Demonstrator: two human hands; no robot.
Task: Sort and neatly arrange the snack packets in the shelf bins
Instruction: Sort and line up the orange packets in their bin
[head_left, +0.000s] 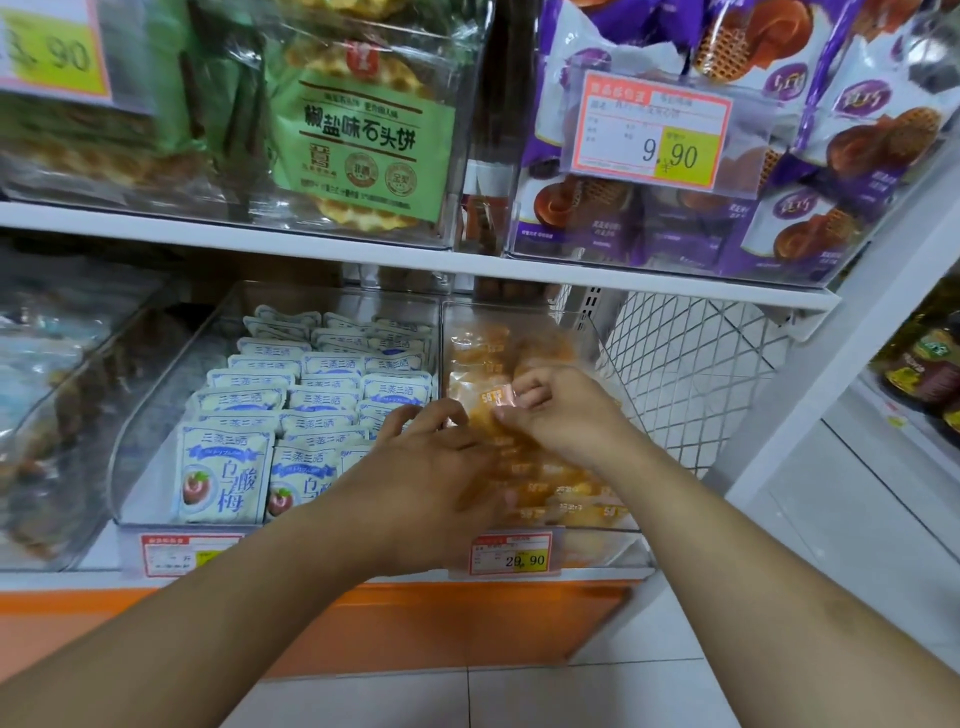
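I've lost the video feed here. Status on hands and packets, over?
Both hands in the orange-packet bin. Right hand pinching an orange packet; left hand resting on the pile, fingers relaxed. Blue-white packets stand in rows. Nothing blocking.

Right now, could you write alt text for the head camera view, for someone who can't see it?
Both hands reach into a clear plastic shelf bin of orange snack packets: the right hand pinches one packet, the left hand rests its fingers on others. The neighbouring clear bin holds tidy rows of white-and-blue plum packets.
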